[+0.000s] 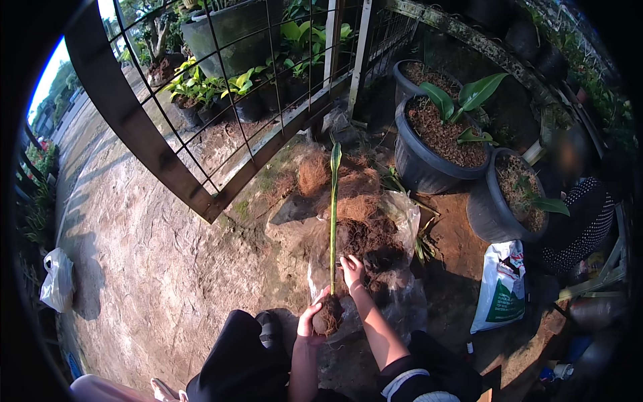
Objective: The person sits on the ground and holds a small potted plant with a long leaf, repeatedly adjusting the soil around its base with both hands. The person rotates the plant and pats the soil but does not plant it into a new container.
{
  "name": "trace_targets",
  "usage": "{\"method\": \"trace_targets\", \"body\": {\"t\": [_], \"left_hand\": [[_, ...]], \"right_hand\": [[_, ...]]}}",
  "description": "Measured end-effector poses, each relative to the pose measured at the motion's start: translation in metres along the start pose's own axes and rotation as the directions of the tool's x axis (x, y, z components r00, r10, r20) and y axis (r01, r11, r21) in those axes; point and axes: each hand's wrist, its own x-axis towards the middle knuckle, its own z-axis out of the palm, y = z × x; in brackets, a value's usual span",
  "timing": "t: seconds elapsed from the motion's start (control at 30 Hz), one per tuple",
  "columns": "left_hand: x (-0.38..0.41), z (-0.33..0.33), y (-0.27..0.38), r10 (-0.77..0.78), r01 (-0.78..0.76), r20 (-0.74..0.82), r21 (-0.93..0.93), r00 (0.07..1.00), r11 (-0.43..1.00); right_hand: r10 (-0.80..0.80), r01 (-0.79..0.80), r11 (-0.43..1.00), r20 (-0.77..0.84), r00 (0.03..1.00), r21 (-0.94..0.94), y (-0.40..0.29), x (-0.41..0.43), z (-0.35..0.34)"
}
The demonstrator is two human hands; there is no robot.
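A tall, narrow plant leaf, green with yellow edges [334, 201], stands upright from a ball of brown roots or fibre [328, 316]. My left hand [310, 317] is closed around that root ball from its left side. Just right of the leaf's lower part, my right hand [351, 270] has its fingers bent, with thumb and fingertips near the leaf; whether they pinch something is unclear. Beyond the hands, dark soil and roots [369, 236] lie on a clear plastic sheet [402, 291], with clumps of reddish-brown fibre [356, 207] behind them.
Large black pots [427, 171] with broad-leaved plants stand at the upper right. A white and green printed sack [500, 291] lies below them. A metal mesh gate [176, 166] reaches in from the upper left. A white plastic bag [58, 281] sits far left; another person's foot [163, 391] shows at bottom left.
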Motion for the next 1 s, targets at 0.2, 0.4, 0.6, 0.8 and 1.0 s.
{"method": "trace_targets", "body": {"t": [0.2, 0.4, 0.6, 0.8, 1.0], "left_hand": [[-0.009, 0.014, -0.011, 0.075, -0.078, 0.043, 0.068, 0.996, 0.995], [-0.035, 0.052, -0.019, 0.126, -0.159, 0.207, 0.150, 0.970, 0.976], [-0.064, 0.088, -0.042, 0.075, -0.168, 0.364, 0.231, 0.928, 0.958], [-0.072, 0.129, -0.078, -0.023, -0.121, 0.439, 0.298, 0.898, 0.947], [-0.064, 0.143, -0.102, -0.142, -0.033, 0.405, 0.395, 0.903, 0.918]], "right_hand": [[0.413, -0.273, 0.473, 0.063, 0.909, 0.838, -0.030, -0.058, -0.049], [0.344, -0.233, 0.349, 0.107, 0.933, 0.908, -0.037, -0.121, -0.105], [0.276, -0.193, 0.252, 0.121, 0.954, 0.948, -0.039, -0.183, -0.152], [0.090, -0.034, 0.246, 0.012, 0.996, 0.969, -0.063, -0.224, -0.195], [-0.072, 0.227, 0.449, -0.218, 0.973, 0.864, -0.131, -0.259, -0.233]]}}
